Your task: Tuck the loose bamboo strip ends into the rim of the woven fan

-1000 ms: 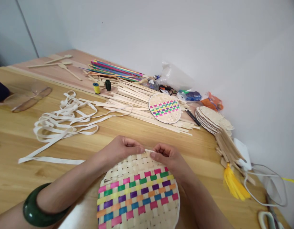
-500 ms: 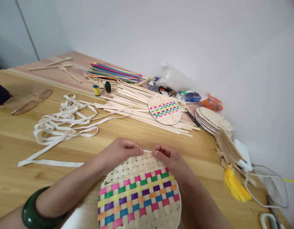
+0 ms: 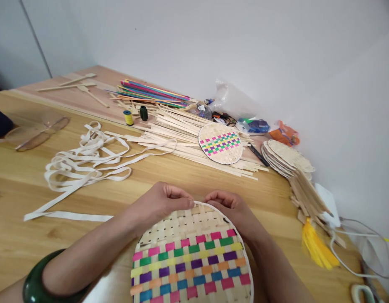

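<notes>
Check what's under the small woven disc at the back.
The small disc lies on the heap of pale strips, which stick out on both sides of it. A black pen lies at its right edge. Whatever lies directly beneath it is covered.

Both forearms reach forward and converge. The left hand [image 3: 161, 202] lies knuckles up, fingers curled, thumb and forefinger pinched together. The right hand [image 3: 230, 207] mirrors it, fingertips closed in a pinching grip, the two hands almost touching.
</notes>
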A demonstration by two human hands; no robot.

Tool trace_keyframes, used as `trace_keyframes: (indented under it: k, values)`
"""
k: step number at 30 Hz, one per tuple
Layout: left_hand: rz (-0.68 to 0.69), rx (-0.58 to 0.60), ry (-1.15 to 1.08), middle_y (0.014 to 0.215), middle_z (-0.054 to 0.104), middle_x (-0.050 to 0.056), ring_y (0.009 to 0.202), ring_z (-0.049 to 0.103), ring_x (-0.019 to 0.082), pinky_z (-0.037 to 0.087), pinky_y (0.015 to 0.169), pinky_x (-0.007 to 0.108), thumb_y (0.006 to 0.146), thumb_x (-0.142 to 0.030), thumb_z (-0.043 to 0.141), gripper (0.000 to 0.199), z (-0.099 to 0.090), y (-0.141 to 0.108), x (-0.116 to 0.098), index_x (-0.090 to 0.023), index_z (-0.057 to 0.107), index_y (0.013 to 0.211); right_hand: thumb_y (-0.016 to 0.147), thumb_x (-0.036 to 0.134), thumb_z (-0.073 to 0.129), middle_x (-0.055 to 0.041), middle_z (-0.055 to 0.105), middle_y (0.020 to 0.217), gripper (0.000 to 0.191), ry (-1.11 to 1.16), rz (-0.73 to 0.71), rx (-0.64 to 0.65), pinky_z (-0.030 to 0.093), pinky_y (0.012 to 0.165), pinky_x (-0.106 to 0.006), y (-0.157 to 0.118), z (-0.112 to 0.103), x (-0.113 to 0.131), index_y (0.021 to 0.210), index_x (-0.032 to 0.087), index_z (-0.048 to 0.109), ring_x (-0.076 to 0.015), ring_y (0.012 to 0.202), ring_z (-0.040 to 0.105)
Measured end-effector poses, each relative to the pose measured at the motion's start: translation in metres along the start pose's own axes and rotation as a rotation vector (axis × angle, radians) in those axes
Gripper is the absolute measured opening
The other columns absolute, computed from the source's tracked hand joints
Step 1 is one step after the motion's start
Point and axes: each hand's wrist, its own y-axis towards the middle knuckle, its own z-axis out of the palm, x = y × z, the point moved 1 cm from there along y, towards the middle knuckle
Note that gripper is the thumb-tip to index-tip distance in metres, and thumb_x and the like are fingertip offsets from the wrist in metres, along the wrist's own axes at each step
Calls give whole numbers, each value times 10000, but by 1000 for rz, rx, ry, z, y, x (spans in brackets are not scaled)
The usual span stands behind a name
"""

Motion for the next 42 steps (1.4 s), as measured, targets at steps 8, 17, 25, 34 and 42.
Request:
trace_keyframes:
  k: [8,17,25,34,42]
  values:
    - [-13,12,-26,693,738,38,594,602,132,448,570,218,658,-346,771,205,0,-3,-2,-164,765,750,592,378,830,-2,686,688,259,-2,54,74,439,618,-241,-1,-1,1,748,186,755,-125,653,569]
    - [-50,-12,-42,686,740,46,578,603,131,448,563,218,632,-359,792,227,1,-2,-3,-165,766,746,670,439,768,-2,675,718,271,-67,29,18,413,593,-228,0,-1,-1,743,179,743,-104,628,539]
    - [-34,18,4,706,741,52,593,607,144,450,565,227,649,-360,769,225,2,-4,-4,-163,765,756,727,405,733,15,646,675,222,-118,-26,-20,377,545,-208,-1,-1,2,734,183,732,-89,594,501]
    - [-46,22,-17,707,745,40,601,614,139,454,579,219,628,-323,784,181,1,-3,-4,-180,769,739,711,407,742,-13,714,778,206,-94,6,29,439,624,-258,-1,-1,-1,772,212,764,-130,662,576]
    - [-17,49,60,699,742,58,600,607,155,462,573,239,617,-413,790,286,5,-3,-1,-160,777,750,783,385,682,-14,693,737,213,-256,-133,67,430,596,-246,-1,0,1,741,186,742,-129,653,564]
